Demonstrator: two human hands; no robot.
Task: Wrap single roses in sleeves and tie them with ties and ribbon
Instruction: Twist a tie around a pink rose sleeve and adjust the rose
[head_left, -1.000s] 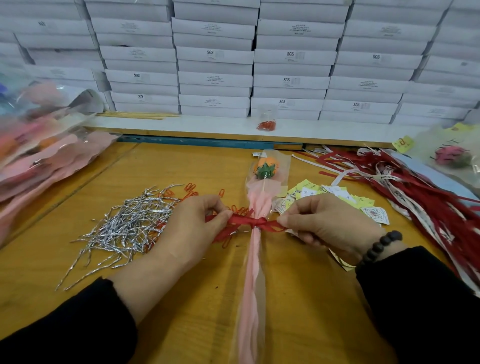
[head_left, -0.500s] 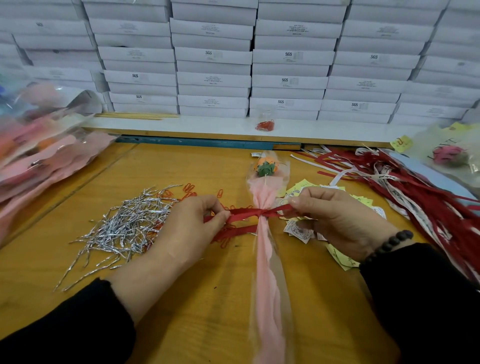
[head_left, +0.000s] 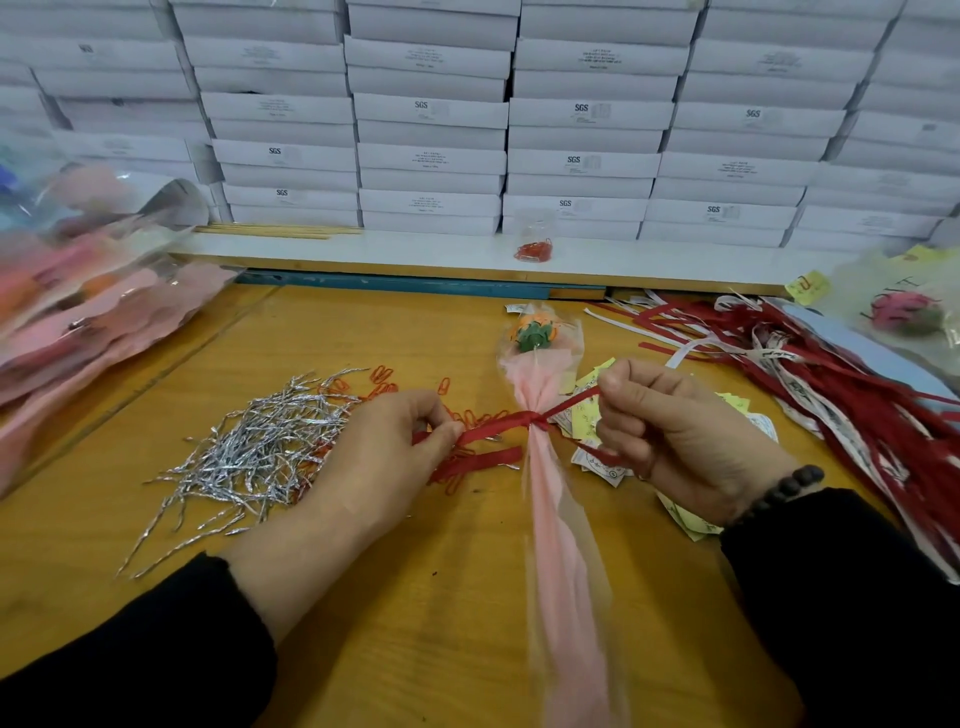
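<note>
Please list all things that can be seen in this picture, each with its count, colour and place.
rose: one, orange with green, in the sleeve, table centre
sleeve: one, pink and clear, lying lengthwise on the table
ribbon: one, red, knotted round the sleeve
twist ties: a heap, silver, left of the sleeve
paper clips: many, red-orange, beside and under the left hand
tags: several, yellow and white, under the right hand
ribbons: a pile, red and white, far right
wrapped roses: a stack, mostly pink, far left
boxes: many, white, stacked behind
bag of clips: one, clear, on the shelf
table: one, yellow wood
left hand: pinches the ribbon
right hand: grips the ribbon
</note>
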